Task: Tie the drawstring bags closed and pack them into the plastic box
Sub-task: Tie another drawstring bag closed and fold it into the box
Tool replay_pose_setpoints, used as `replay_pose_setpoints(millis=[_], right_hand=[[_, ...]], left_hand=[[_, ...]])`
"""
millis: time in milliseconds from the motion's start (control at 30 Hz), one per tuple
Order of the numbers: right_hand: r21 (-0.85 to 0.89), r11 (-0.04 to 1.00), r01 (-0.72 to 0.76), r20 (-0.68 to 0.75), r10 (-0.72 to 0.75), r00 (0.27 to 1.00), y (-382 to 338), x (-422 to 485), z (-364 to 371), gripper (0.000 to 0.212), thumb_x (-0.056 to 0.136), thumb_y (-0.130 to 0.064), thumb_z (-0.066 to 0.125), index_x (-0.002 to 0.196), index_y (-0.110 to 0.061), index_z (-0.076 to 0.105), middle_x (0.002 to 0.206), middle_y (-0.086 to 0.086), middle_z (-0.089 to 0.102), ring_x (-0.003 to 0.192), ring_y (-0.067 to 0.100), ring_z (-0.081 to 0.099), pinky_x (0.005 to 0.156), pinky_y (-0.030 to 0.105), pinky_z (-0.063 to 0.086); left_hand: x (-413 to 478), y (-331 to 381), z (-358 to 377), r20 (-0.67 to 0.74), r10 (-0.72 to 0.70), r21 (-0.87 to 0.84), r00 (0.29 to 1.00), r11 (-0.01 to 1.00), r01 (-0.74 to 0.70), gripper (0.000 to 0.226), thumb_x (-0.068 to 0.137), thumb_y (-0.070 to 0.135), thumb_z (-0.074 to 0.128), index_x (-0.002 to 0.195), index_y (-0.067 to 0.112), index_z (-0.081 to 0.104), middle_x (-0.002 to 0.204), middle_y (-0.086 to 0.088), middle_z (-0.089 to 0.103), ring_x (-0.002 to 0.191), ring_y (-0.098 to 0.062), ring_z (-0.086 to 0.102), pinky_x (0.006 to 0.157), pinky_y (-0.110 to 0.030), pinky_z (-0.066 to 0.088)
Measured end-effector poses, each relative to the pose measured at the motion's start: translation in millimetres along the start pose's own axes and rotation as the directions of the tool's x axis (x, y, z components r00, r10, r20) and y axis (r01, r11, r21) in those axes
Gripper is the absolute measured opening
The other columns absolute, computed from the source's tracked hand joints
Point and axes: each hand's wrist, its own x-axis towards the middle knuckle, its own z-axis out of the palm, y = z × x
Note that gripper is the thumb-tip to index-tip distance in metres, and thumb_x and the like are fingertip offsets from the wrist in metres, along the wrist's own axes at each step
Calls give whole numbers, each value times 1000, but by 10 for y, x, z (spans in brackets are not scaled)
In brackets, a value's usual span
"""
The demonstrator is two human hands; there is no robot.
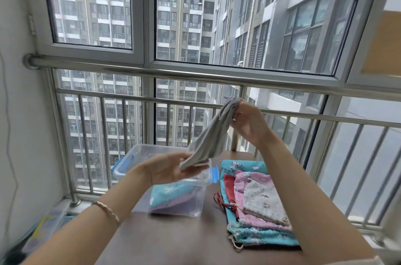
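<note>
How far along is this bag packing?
Done: packed bags, teal and pink, lie in the plastic box. In hand: the left hand and right hand hold a grey bag above it. Left: a stack of bags waits on the table beside the box.

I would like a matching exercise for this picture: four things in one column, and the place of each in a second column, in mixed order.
Things
1. grey bag
2. white bag
3. red bag
4. plastic box

Places
a. on top of the pile on the table
b. left of the pile, with a teal bag inside
c. held up by the left hand and the right hand
d. in the pile, mostly covered by a pink bag

Pairs: 1-c, 2-a, 3-d, 4-b
</note>
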Motion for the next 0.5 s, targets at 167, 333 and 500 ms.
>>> replay_pose_setpoints(millis=[167, 333, 500], right_hand=[[-742, 647, -173, -154, 86, 984, 38, -41, -265, 22, 81, 15, 54, 95, 0, 62, 89, 10, 63, 80, 18, 61, 77, 27, 56], [-987, 9, -162, -155, 243, 958, 637, 189, -135, 18, 87, 6, 54, 92, -10, 61, 90, 3, 59, 80, 14, 55, 78, 27, 53], [-950, -312, -9, -127, 359, 925, 1279, 493, -5, 14, 88, 0, 54, 87, -10, 62, 93, 9, 65, 89, 27, 63, 81, 41, 57]], left_hand=[[-147, 530, -385, -348, 145, 186, 926, 979, -83, 53, 83, -7, 59, 132, -1, 43, 112, -19, 62, 95, -25, 66, 80, -34, 59], [-143, 702, -761, -603, 98, 484, 792, 834, 266, 65, 79, -15, 58, 139, 0, 36, 127, -19, 47, 82, -22, 66, 67, -34, 61], [-2, 498, -1018, -734, 179, 656, 655, 437, 616, 92, 76, -18, 60, 147, 30, 27, 120, -22, 53, 76, -25, 63, 72, -44, 60]])
